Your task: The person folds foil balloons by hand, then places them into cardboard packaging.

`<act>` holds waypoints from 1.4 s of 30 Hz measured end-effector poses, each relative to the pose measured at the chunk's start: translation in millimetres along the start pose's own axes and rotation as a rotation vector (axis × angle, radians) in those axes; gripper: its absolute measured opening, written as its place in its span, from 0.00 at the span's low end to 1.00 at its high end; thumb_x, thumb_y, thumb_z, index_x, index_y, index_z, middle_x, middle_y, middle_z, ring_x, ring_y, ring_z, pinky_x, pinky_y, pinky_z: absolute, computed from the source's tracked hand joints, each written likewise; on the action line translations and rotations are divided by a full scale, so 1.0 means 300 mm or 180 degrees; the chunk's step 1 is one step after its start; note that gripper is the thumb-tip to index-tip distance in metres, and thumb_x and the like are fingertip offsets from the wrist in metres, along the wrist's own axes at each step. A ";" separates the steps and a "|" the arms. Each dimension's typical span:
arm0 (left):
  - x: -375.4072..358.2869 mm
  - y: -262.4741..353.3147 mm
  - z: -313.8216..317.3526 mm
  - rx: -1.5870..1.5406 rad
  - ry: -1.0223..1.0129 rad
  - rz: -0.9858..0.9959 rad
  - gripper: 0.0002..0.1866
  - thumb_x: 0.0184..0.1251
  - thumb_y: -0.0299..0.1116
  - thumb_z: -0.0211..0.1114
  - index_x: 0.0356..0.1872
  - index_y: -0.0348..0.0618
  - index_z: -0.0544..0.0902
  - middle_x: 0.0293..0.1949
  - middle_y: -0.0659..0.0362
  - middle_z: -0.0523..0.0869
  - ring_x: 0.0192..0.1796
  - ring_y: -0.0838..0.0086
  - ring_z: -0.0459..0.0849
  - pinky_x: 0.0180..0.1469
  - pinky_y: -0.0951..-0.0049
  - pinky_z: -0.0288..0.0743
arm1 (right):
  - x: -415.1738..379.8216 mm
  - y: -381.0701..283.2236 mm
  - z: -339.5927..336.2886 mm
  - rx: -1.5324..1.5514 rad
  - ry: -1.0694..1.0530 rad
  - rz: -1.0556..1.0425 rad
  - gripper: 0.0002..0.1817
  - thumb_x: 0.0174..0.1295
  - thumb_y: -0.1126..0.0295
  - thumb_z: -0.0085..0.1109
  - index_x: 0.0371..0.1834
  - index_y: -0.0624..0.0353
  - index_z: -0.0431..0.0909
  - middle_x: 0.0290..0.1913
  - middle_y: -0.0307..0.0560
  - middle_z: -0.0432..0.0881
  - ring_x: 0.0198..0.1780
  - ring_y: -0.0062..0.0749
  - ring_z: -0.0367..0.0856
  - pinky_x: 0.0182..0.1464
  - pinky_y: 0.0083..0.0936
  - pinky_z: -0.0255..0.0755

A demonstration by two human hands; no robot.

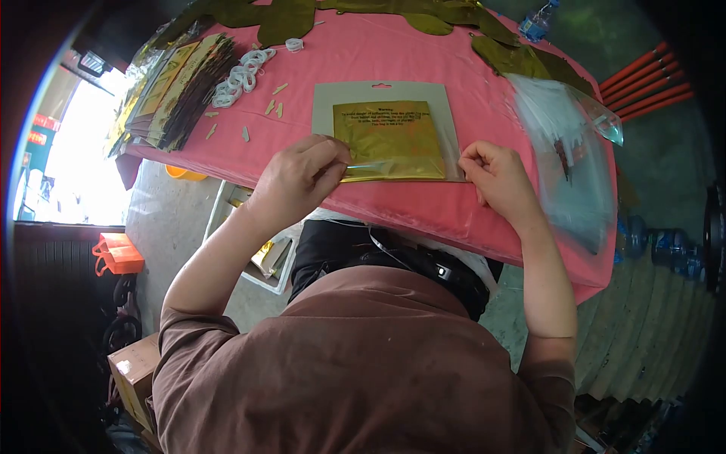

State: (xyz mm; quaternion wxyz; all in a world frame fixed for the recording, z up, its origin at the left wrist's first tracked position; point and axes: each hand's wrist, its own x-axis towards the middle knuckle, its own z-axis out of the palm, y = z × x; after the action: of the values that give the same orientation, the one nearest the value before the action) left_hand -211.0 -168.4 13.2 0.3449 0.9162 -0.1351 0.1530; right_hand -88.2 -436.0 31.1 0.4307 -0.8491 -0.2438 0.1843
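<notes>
A flat gold foil packet (389, 144) printed with a dark warning text lies on a grey backing card (325, 95) with a hang hole at its top. Clear plastic, seemingly a bag, glints over the packet's lower edge. At the lower left corner, my left hand (306, 174) pinches the packaging's edge, its fingers covering that corner. My right hand (495, 178) is closed in a pinch at the lower right corner. Exactly which layer each hand grips cannot be made out.
On the pink-covered table (363, 53) are a stack of printed packets (178, 91), white ribbon coils (240, 79) and small pale strips (276, 108). Clear plastic bags (567, 166) lie at the right. Gold balloon foil (287, 23) lines the far edge near a water bottle (535, 24).
</notes>
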 end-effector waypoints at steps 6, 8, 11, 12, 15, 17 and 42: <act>0.003 0.017 -0.001 0.0200 -0.0024 0.0007 0.06 0.58 0.21 0.59 0.37 0.38 0.76 0.39 0.54 0.80 0.38 0.67 0.83 0.37 0.72 0.77 | 0.010 -0.035 0.004 -0.0195 0.0001 0.0277 0.06 0.58 0.75 0.53 0.27 0.68 0.74 0.18 0.43 0.75 0.14 0.23 0.73 0.17 0.23 0.67; 0.000 0.022 0.003 0.0139 0.0041 -0.0096 0.06 0.58 0.21 0.60 0.37 0.38 0.76 0.39 0.54 0.79 0.38 0.65 0.82 0.38 0.71 0.76 | 0.011 -0.038 0.007 -0.0208 0.0018 0.0223 0.07 0.58 0.75 0.53 0.26 0.68 0.74 0.17 0.43 0.75 0.14 0.23 0.74 0.17 0.23 0.67; -0.008 0.025 0.007 0.0384 0.0300 -0.0091 0.07 0.55 0.24 0.61 0.36 0.39 0.76 0.37 0.54 0.77 0.37 0.61 0.80 0.39 0.67 0.74 | 0.009 -0.048 0.008 -0.0263 0.0072 0.0338 0.07 0.58 0.74 0.54 0.25 0.67 0.74 0.16 0.43 0.74 0.14 0.24 0.74 0.17 0.23 0.68; -0.012 0.026 0.008 0.0694 0.0495 0.0016 0.08 0.53 0.25 0.62 0.35 0.41 0.76 0.35 0.54 0.76 0.37 0.59 0.79 0.39 0.64 0.73 | 0.011 -0.039 0.009 -0.0223 0.0068 0.0298 0.06 0.58 0.75 0.53 0.25 0.67 0.73 0.16 0.43 0.74 0.13 0.24 0.74 0.17 0.23 0.67; -0.031 0.038 0.006 0.1220 0.0593 -0.0143 0.09 0.54 0.29 0.62 0.37 0.42 0.75 0.34 0.54 0.76 0.36 0.59 0.78 0.39 0.63 0.72 | 0.013 -0.039 0.012 -0.0257 0.0121 0.0282 0.05 0.57 0.76 0.53 0.26 0.65 0.70 0.16 0.41 0.72 0.14 0.21 0.71 0.17 0.22 0.64; -0.046 0.046 0.009 0.1421 0.0561 -0.0292 0.10 0.55 0.31 0.62 0.38 0.42 0.74 0.32 0.53 0.77 0.35 0.60 0.79 0.37 0.62 0.72 | 0.017 -0.023 0.016 -0.0332 0.0174 0.0308 0.05 0.57 0.78 0.54 0.27 0.63 0.68 0.16 0.39 0.71 0.15 0.19 0.70 0.17 0.20 0.62; 0.021 -0.020 0.009 -0.0416 0.1400 -0.1183 0.10 0.66 0.30 0.58 0.45 0.39 0.79 0.22 0.60 0.81 0.26 0.77 0.82 0.29 0.79 0.72 | 0.013 0.005 0.038 -0.0521 0.0840 -0.1277 0.11 0.59 0.74 0.58 0.44 0.63 0.76 0.36 0.39 0.76 0.32 0.20 0.74 0.36 0.17 0.69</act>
State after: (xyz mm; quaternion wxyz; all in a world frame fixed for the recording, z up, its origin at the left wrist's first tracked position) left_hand -202.8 -166.8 10.2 0.4462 0.8459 0.1034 0.2732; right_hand -90.6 -427.2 23.1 0.4166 -0.8325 -0.3633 -0.0377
